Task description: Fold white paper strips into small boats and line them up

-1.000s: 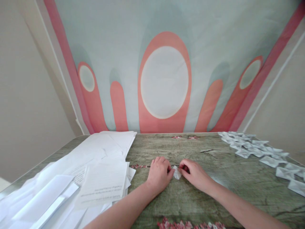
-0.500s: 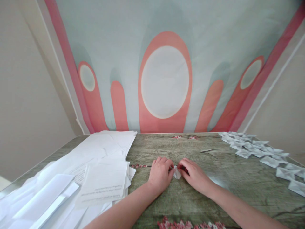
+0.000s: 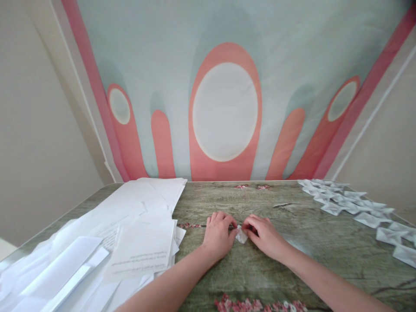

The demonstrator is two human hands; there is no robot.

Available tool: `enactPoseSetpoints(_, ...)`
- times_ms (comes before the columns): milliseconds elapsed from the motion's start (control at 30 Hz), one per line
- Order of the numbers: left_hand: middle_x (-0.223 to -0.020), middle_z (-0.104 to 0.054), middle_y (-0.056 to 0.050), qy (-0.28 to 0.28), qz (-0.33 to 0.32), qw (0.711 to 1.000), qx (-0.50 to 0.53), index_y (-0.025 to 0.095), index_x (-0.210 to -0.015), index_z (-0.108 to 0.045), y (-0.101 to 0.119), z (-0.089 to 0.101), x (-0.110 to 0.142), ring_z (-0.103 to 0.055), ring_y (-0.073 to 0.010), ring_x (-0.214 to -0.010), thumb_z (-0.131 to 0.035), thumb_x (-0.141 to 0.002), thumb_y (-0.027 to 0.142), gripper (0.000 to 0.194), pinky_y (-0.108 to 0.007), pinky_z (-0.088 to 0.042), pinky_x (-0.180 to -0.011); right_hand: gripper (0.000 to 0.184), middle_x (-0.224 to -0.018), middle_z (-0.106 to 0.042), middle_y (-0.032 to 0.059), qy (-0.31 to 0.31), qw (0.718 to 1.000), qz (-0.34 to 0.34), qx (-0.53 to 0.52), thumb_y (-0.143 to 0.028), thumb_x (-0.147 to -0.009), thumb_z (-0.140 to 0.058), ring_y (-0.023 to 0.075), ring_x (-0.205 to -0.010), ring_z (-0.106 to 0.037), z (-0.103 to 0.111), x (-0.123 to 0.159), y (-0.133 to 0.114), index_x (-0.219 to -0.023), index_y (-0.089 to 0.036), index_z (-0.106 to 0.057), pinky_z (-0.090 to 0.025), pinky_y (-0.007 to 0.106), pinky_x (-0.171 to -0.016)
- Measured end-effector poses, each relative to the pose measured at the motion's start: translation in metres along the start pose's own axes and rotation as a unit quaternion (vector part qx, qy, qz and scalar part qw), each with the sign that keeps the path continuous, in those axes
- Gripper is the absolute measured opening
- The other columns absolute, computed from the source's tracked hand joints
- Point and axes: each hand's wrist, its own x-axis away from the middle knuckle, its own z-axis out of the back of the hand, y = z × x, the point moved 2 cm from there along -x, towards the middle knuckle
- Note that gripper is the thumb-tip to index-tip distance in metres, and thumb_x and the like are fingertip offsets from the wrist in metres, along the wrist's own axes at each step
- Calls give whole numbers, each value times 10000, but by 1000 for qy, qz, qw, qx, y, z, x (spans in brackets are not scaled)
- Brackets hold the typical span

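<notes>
A small folded piece of white paper [image 3: 241,236] is pinched between my two hands, just above or on the wood-patterned table [image 3: 208,277]. On its left side, my left hand [image 3: 219,234] is closed, with thumb and fingertips on the paper's edge. From the right, my right hand [image 3: 264,234] grips the other edge, its fingers curled. The fingertips cover part of the paper, so its full shape is hidden.
To the left lie stacked white sheets [image 3: 139,203], some printed, with folded paper strips [image 3: 65,266] on top. Rows of folded paper pieces [image 3: 372,220] line the table's right side. A wall hanging [image 3: 224,171] with coral shapes rises behind the table's far edge.
The small paper has turned slightly between my fingers, and my left hand's fingers have shifted a little upward. Stacks and folded rows stay where they were.
</notes>
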Motion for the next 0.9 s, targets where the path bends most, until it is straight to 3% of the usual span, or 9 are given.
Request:
enactPoseSetpoints(667, -979, -522, -11, -45, -11, 999, -9, 278, -920, -594, -1, 10, 0, -461, -209, -968, -543, -820, 278, 113, -346, -366, -820, 83, -776, -583, -25, -1, 1000, -6, -25, -186, -800, -506, 143, -730, -538, -1, -1, 5, -755, -215, -569, -327, 294, -709)
enactPoseSetpoints(800, -983, -536, -16, -26, -42, 998, -32, 269, -949, -594, 3, 14, 5, -458, -202, -962, -513, -851, 258, 128, -339, -365, -821, 77, -776, -582, -27, -2, 1000, -5, -26, -194, -811, -511, 142, -734, -542, -2, -1, 7, -762, -216, -566, -326, 290, -706)
enactPoseSetpoints(900, -1011, -556, -7, -20, -102, 993, -61, 274, -978, -594, 10, 16, 10, -441, -199, -1005, -485, -872, 213, 164, -341, -342, -859, 70, -794, -593, -22, -3, 1000, -4, -24, -200, -817, -513, 149, -756, -550, -2, -1, 6, -780, -218, -569, -323, 299, -722)
